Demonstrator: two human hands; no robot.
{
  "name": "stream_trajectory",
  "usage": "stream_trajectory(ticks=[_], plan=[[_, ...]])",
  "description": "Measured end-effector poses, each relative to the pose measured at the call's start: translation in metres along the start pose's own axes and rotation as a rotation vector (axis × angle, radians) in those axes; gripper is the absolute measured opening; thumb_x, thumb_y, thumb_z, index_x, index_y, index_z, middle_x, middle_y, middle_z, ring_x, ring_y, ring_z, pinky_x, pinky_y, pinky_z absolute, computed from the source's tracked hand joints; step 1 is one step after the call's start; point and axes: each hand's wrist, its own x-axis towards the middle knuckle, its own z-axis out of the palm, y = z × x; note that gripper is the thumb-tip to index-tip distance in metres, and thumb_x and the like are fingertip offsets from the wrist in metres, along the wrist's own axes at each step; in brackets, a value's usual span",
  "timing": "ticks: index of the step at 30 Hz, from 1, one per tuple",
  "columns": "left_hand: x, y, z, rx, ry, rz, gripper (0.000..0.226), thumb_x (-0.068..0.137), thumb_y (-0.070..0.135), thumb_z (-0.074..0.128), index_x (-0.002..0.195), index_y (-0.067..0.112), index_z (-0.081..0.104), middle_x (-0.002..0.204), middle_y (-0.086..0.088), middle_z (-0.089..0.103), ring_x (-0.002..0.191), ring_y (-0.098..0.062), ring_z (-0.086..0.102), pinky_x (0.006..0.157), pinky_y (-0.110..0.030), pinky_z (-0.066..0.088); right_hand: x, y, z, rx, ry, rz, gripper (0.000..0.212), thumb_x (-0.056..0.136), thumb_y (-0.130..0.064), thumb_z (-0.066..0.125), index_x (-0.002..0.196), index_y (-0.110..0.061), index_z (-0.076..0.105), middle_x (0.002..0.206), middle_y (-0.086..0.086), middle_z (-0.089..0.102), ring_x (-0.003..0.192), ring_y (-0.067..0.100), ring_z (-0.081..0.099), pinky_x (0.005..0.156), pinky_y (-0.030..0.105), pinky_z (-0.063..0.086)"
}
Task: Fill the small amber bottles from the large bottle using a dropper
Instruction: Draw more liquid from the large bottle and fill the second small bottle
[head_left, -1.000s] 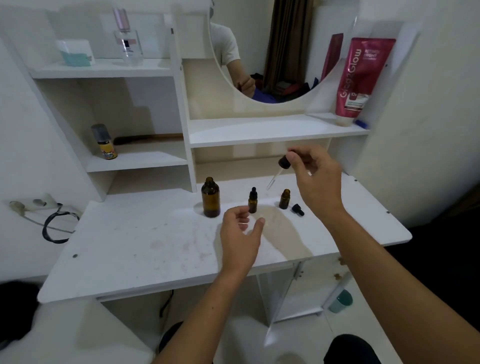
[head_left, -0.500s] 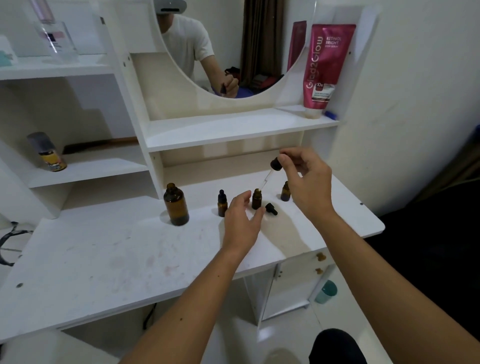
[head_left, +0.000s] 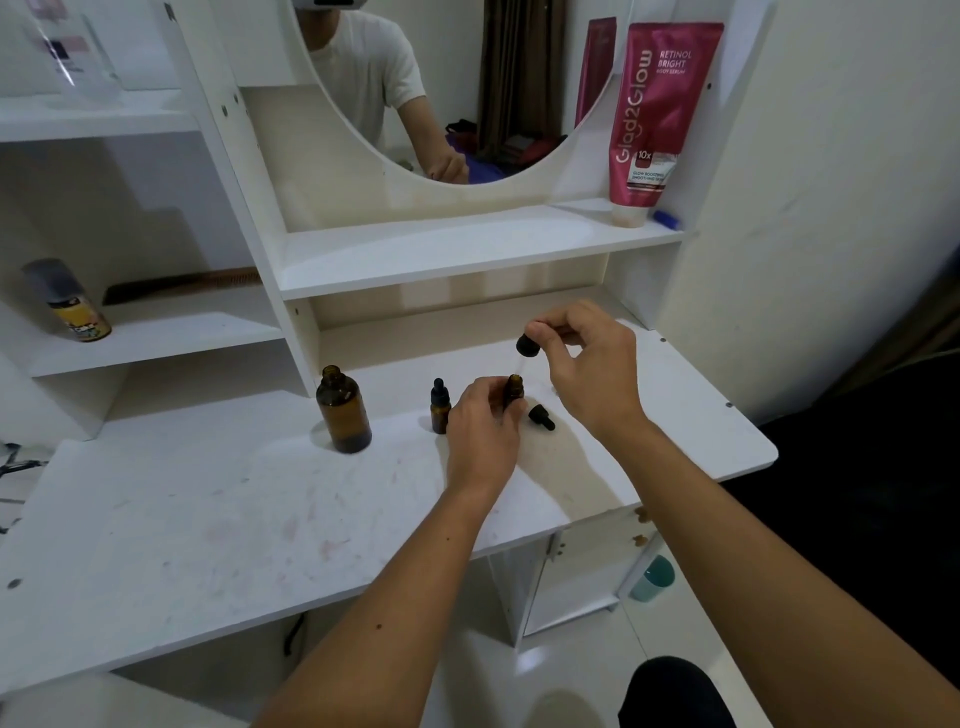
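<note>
**A:** On the desk (head_left: 208, 519), what is different from a second ago?

**B:** The left hand (head_left: 480, 434) was hovering open near the bottles. Now its fingers are closed around the open small bottle (head_left: 514, 388), steadying it where it stands.

**A:** And the right hand (head_left: 592, 364)?

**B:** It pinches the dropper (head_left: 527, 345) by its black bulb. A second ago the dropper hung off to the side; now it sits directly above the held bottle's mouth. The glass tube is too faint for me to say whether the tip is inside.

**A:** So what does that mean for the job?

**B:** I judge the dispensing step is about to start: bottle braced, dropper lined up. A squeeze of the bulb should follow.

**A:** Where is everything else?

**B:** The large bottle (head_left: 344, 415) stands uncapped, well left of the hands. 1 capped small bottle (head_left: 440, 408) stands just left of the left hand. A loose cap (head_left: 541, 417) lies just right of the held bottle.
</note>
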Motion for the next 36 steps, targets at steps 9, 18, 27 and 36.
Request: stream_trajectory(ticks=[9, 18, 27, 36], plan=[[-0.001, -0.002, 0.000, 0.011, -0.008, 0.004, 0.021, 0.098, 0.018, 0.069, 0.119, 0.022, 0.068, 0.109, 0.018, 0.069, 0.104, 0.003, 0.065, 0.102, -0.027, 0.053, 0.001, -0.002, 0.004, -0.048, -0.007, -0.030, 0.007, 0.097, -0.014, 0.073, 0.092, -0.011, 0.077, 0.088, -0.001, 0.074, 0.080, 0.010, 0.071, 0.079, 0.010, 0.053], [0.000, -0.002, 0.000, 0.026, -0.002, 0.011, 0.022, 0.098, 0.017, 0.069, 0.120, 0.019, 0.068, 0.112, 0.013, 0.070, 0.106, -0.003, 0.066, 0.101, -0.031, 0.054, -0.002, -0.006, -0.002, -0.035, -0.004, 0.010, 0.008, 0.099, -0.014, 0.070, 0.096, -0.011, 0.077, 0.090, -0.003, 0.075, 0.086, 0.004, 0.069, 0.079, 0.005, 0.049], [-0.006, 0.001, -0.004, 0.056, -0.022, -0.003, 0.033, 0.098, 0.023, 0.070, 0.130, 0.018, 0.064, 0.123, 0.009, 0.066, 0.112, -0.005, 0.063, 0.103, -0.028, 0.052, -0.004, -0.013, -0.013, 0.085, 0.019, 0.102, 0.009, 0.102, -0.020, 0.069, 0.104, -0.014, 0.075, 0.094, -0.003, 0.077, 0.089, 0.006, 0.073, 0.069, 0.028, 0.061], [-0.028, 0.006, -0.023, 0.041, -0.037, -0.074, 0.045, 0.096, 0.028, 0.072, 0.138, 0.020, 0.059, 0.134, 0.008, 0.064, 0.120, -0.007, 0.060, 0.107, -0.031, 0.050, 0.000, -0.041, -0.019, 0.084, 0.132, 0.030, 0.009, 0.101, -0.017, 0.069, 0.109, -0.015, 0.074, 0.098, -0.006, 0.072, 0.090, -0.006, 0.070, 0.081, 0.011, 0.054]])
